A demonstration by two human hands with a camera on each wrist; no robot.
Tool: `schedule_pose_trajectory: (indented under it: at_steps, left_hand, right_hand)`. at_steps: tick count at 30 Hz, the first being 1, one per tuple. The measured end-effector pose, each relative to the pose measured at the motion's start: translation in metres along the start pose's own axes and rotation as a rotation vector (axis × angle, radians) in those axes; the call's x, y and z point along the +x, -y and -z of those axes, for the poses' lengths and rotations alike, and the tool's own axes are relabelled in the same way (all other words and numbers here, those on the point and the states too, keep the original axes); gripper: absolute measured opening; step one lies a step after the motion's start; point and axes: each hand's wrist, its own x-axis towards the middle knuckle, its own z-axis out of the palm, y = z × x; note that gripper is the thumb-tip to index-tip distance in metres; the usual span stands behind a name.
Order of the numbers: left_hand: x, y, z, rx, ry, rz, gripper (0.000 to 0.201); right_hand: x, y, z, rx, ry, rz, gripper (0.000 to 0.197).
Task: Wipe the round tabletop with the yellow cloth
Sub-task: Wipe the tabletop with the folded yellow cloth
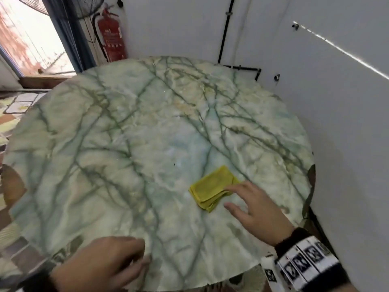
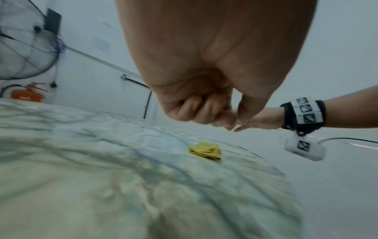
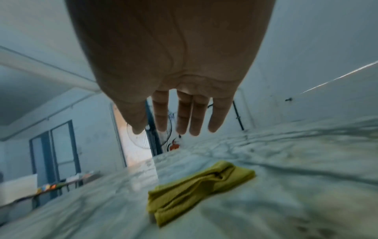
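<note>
The round tabletop [image 1: 126, 144] is pale green marble with dark veins. A folded yellow cloth [image 1: 210, 188] lies on it, right of centre and towards the near side. My right hand [image 1: 228, 197] is open with fingers spread, hovering at the cloth's near right edge, index fingertip over that edge. In the right wrist view the straight fingers [image 3: 184, 116] hang above the cloth [image 3: 196, 182], apart from it. My left hand [image 1: 143, 256] is over the near edge of the table, fingers curled into the palm [image 2: 204, 111], holding nothing. The cloth [image 2: 205, 151] lies far from it.
A white wall [image 1: 347, 123] stands close along the table's right and far sides, with a black conduit [image 1: 225, 30] on it. A red fire extinguisher [image 1: 111, 36] and a fan [image 1: 88, 7] are behind the far left edge. Patterned floor [image 1: 12, 114] shows on the left.
</note>
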Motion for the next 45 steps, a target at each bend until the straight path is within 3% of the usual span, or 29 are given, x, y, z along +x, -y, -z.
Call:
schedule_pose_trajectory:
  at_steps: [2, 3, 4, 5, 8, 12, 18, 24, 27, 33, 36, 38, 41, 43, 45]
  left_hand:
    - [0.022, 0.017, 0.016, 0.102, -0.225, -0.076, 0.034]
    - [0.033, 0.031, 0.021, 0.144, -0.271, -0.038, 0.034]
    - [0.043, 0.051, 0.018, 0.223, -0.301, -0.038, 0.047]
    - [0.051, 0.059, 0.018, 0.241, -0.199, 0.053, 0.064]
    - [0.073, 0.092, 0.019, 0.346, -0.084, 0.260, 0.111]
    - [0.092, 0.113, 0.021, 0.298, -0.002, 0.403, 0.133]
    - [0.113, 0.119, 0.023, 0.313, 0.075, 0.417, 0.133]
    - [0.114, 0.128, 0.004, 0.292, 0.083, 0.416, 0.139]
    - [0.116, 0.129, 0.004, 0.279, 0.096, 0.419, 0.139]
    - [0.121, 0.132, 0.005, 0.276, 0.124, 0.428, 0.141]
    - [0.119, 0.131, 0.005, 0.263, 0.136, 0.428, 0.140]
    - [0.119, 0.132, 0.006, 0.261, 0.128, 0.426, 0.138]
    - [0.121, 0.133, 0.006, 0.264, 0.150, 0.421, 0.136]
    - [0.120, 0.133, 0.006, 0.267, 0.161, 0.425, 0.139]
    - [0.120, 0.133, 0.006, 0.263, 0.161, 0.426, 0.139]
  right_hand:
    - [0.029, -0.001, -0.027, -0.097, 0.068, -0.032, 0.057]
    - [0.037, -0.002, -0.042, -0.122, 0.128, -0.071, 0.064]
    - [0.043, -0.003, -0.053, -0.142, 0.200, -0.126, 0.070]
    - [0.049, -0.007, -0.062, -0.154, 0.262, -0.181, 0.073]
    - [0.062, -0.007, -0.077, -0.196, 0.416, -0.278, 0.077]
    - [0.080, -0.005, -0.080, -0.260, 0.505, -0.297, 0.075]
    - [0.097, -0.005, -0.075, -0.241, 0.558, -0.282, 0.076]
    - [0.101, -0.001, -0.090, -0.256, 0.476, -0.398, 0.104]
    - [0.116, 0.000, -0.097, -0.238, 0.452, -0.416, 0.091]
    - [0.166, 0.020, -0.100, -0.290, 0.484, -0.254, 0.075]
    - [0.151, 0.058, -0.114, -0.276, 0.598, -0.019, 0.073]
    - [0.130, 0.054, -0.119, -0.292, 0.610, 0.055, 0.072]
    - [0.133, 0.008, -0.104, -0.330, 0.549, -0.079, 0.068]
    - [0.157, -0.020, -0.090, -0.325, 0.501, -0.272, 0.066]
    - [0.186, -0.027, -0.084, -0.312, 0.465, -0.353, 0.067]
